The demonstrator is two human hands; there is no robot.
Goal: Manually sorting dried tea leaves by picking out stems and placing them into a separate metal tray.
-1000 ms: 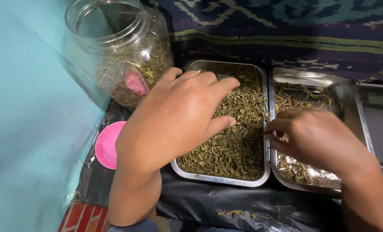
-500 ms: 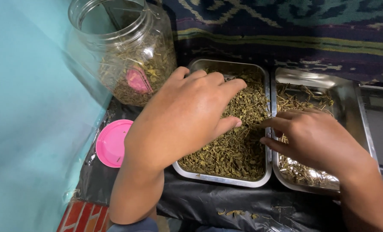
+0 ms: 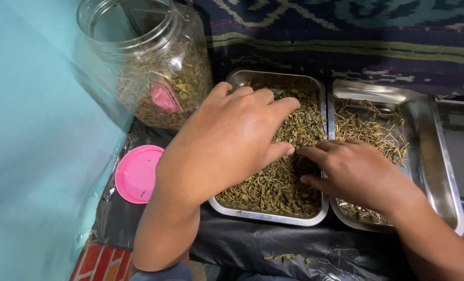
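Black plastic sheet (image 3: 253,244) beside a teal wall (image 3: 34,156) — two steel trays and a jar.
The left tray (image 3: 273,216) holds dried herbs (image 3: 273,187); the left hand (image 3: 227,140) lies spread on them, the right hand (image 3: 354,171) pinches into them — right tray (image 3: 440,171), jar (image 3: 149,62), pink lid (image 3: 137,173) nearby.

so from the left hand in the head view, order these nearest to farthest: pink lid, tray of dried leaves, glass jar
1. tray of dried leaves: directly under the left hand, fingers in the leaves.
2. pink lid: lower left, flat beside the wrist.
3. glass jar: upper left, tilted, against the teal surface.
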